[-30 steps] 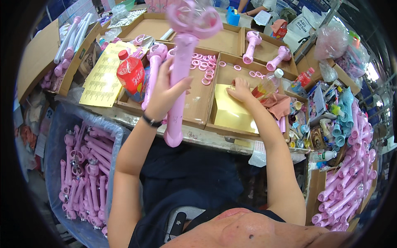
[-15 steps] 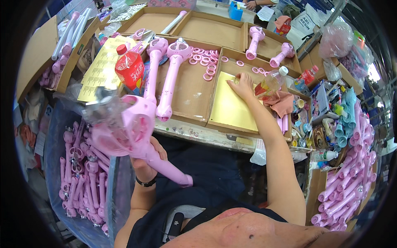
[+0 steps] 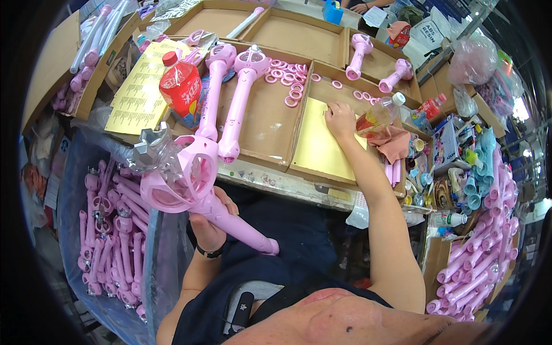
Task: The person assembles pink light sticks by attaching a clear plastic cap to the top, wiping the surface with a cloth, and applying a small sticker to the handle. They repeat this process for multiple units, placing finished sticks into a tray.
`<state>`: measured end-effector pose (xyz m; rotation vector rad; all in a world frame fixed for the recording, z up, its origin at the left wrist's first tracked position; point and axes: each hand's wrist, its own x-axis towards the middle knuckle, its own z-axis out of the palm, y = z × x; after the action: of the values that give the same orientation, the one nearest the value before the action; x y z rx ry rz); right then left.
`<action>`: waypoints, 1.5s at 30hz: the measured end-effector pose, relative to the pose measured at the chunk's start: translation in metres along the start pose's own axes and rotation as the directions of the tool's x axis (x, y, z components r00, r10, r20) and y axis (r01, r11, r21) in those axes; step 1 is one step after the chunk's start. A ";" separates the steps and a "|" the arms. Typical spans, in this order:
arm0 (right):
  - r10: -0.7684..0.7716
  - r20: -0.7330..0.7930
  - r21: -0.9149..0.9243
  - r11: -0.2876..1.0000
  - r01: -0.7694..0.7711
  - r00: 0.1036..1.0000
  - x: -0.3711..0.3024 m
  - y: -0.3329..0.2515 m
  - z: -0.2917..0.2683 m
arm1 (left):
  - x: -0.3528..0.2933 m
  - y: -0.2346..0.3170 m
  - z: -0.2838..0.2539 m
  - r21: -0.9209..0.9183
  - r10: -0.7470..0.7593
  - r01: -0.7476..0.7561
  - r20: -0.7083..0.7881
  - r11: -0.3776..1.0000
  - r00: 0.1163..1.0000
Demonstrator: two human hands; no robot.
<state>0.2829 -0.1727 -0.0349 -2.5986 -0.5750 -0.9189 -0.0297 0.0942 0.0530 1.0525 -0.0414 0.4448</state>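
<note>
My left hand (image 3: 208,230) is wrapped round the shaft of a pink toy wand (image 3: 230,221). The wand's wide, hollow head has a clear dome and a silver faceted tip (image 3: 150,148), and it points to the upper left. My right hand (image 3: 341,119) rests at the top edge of a yellow sheet (image 3: 319,146) lying in a cardboard tray; its fingers are bent together, and anything between them is hidden. Two more pink wands (image 3: 234,129) lean in the tray between my hands, beside several loose pink rings (image 3: 291,102).
A blue-lined bin (image 3: 150,270) of pink wands stands at my left. More pink shafts (image 3: 474,259) are stacked in a box at the right. A red-labelled bottle (image 3: 179,89) stands near printed yellow sheets (image 3: 138,100); a half-full bottle (image 3: 379,118) is right of my right hand. Someone else's hand (image 3: 361,8) shows far back.
The wand in my left hand has shifted slightly right and down, and its silver tip now looks sharper. My right hand stays at the yellow sheet, its fingers curled in more.
</note>
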 end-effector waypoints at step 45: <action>0.315 0.436 0.888 0.002 -0.460 0.843 -0.053 -0.222 -0.184 | 0.012 0.006 -0.006 -0.621 0.078 -0.040 0.035 0.783 0.996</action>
<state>0.0446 -0.0723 0.1034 -1.3167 -0.2390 -0.0015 -0.0224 0.1053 0.0577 0.4059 -0.2602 0.4147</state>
